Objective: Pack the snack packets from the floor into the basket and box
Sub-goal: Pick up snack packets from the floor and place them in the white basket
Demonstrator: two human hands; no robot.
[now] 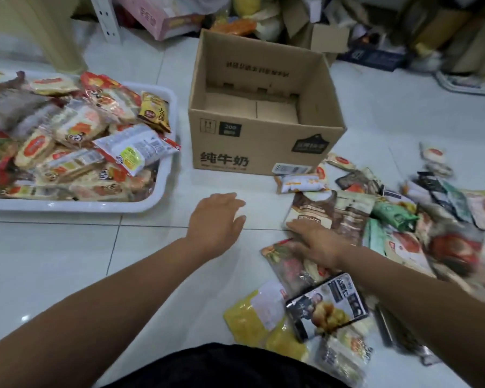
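Our R hand (pixel 317 245) is nearer, fingers flat on the brown packet (pixel 314 208), long axis pointing toward the box (pixel 263 152); L hand (pixel 216 219) open, empty.

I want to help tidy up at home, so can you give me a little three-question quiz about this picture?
1. True or false: the cardboard box already holds snack packets.
2. Where do the packed packets lie? A: in the white basket. B: in the box. C: on a chair.
3. Which hand touches the loose packets on the floor?

Key
1. False: its inside is bare.
2. A.
3. The right hand; the left hand holds nothing.
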